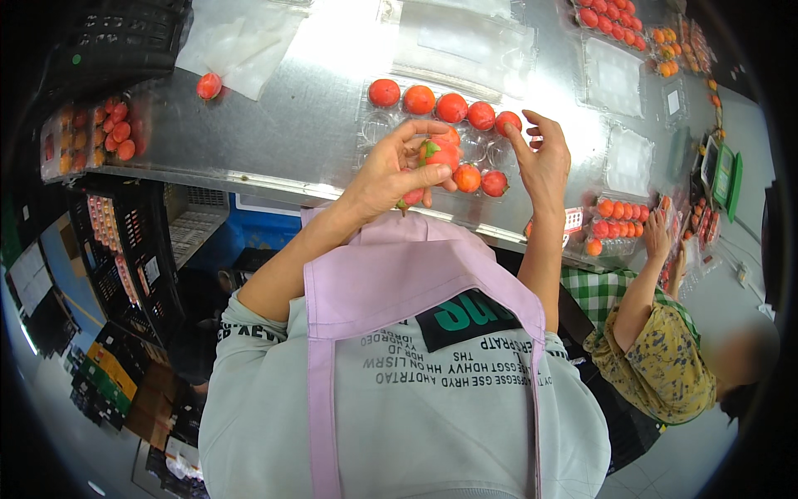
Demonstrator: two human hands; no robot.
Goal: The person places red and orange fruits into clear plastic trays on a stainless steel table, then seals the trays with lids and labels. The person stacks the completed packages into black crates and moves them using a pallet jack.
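Observation:
In my left hand [399, 163] are red-orange persimmons; one persimmon [441, 155] with a green calyx sits between thumb and fingers, and another persimmon [409, 198] shows below the palm. My right hand [543, 153] has its fingers apart, the thumb against the persimmon [507, 122] at the right end of a tray's far row. That clear plastic tray [377, 128] has a full far row and two persimmons visible in its near row, plus some bare cups. My left hand partly hides the tray's left side and middle. The clear lid [464, 53] lies folded back behind it.
A loose persimmon [209, 86] lies by a white sheet [249, 43] on the metal table [299, 118]. Packed fruit trays [93, 137] stand at the left edge. Black crates [124, 249] are below. Right, a co-worker's hand [658, 236] is among fruit trays [617, 227], near a green scale [726, 181].

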